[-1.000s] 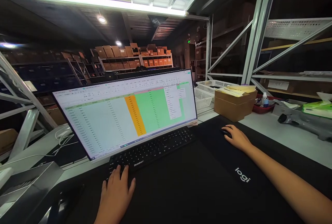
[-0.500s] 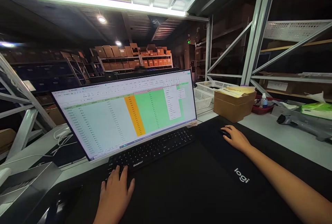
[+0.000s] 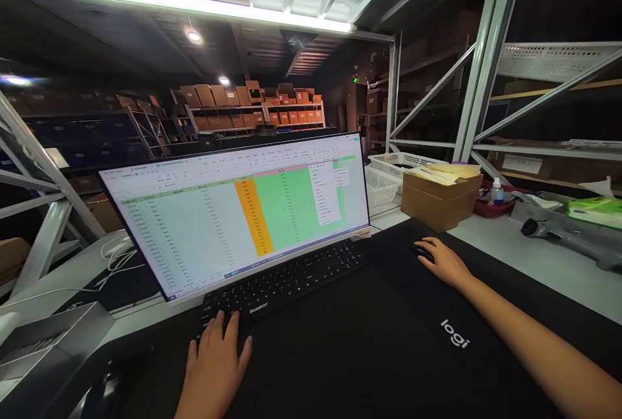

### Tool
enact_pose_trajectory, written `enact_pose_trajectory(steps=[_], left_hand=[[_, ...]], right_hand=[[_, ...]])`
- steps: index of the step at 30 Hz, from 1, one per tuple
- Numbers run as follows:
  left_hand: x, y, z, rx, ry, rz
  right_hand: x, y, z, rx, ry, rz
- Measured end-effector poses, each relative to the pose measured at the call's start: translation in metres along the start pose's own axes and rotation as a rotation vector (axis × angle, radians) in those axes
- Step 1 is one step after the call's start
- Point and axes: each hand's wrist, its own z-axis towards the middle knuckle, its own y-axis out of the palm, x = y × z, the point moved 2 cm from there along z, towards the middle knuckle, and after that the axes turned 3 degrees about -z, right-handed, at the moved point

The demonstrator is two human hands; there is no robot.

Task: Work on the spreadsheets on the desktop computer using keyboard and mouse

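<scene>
My left hand [image 3: 214, 357] lies with fingers spread at the lower left corner of a black keyboard [image 3: 291, 278], its fingertips at the front keys. My right hand [image 3: 447, 262] rests over a black mouse [image 3: 424, 252], with the fingers curved onto it; the palm hides most of the mouse. Both stand on a black desk mat [image 3: 340, 341] with a white "logi" print. Behind the keyboard, a wide monitor [image 3: 194, 225] shows a spreadsheet with an orange and a green column, and a pop-up menu open at its right.
Right of the monitor are a cardboard box [image 3: 432, 202] with papers on top, white baskets [image 3: 381, 187], a spray bottle [image 3: 496, 192] and a barcode scanner [image 3: 558, 241]. A grey tray [image 3: 53, 348] and white cables [image 3: 116, 257] are at left. Metal rack posts [image 3: 486, 63] frame the desk.
The view has shifted very slightly. Both hands keep their places, and the pop-up menu stays on the screen.
</scene>
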Motion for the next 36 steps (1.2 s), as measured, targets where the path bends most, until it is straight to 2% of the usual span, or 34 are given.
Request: enact_pose_trajectory(steps=[36], left_hand=[[0.0008,-0.0023,-0.0023,0.016,-0.007,-0.068]], right_hand=[[0.0077,0.0086,0.0013,0.003,-0.043,0.031]])
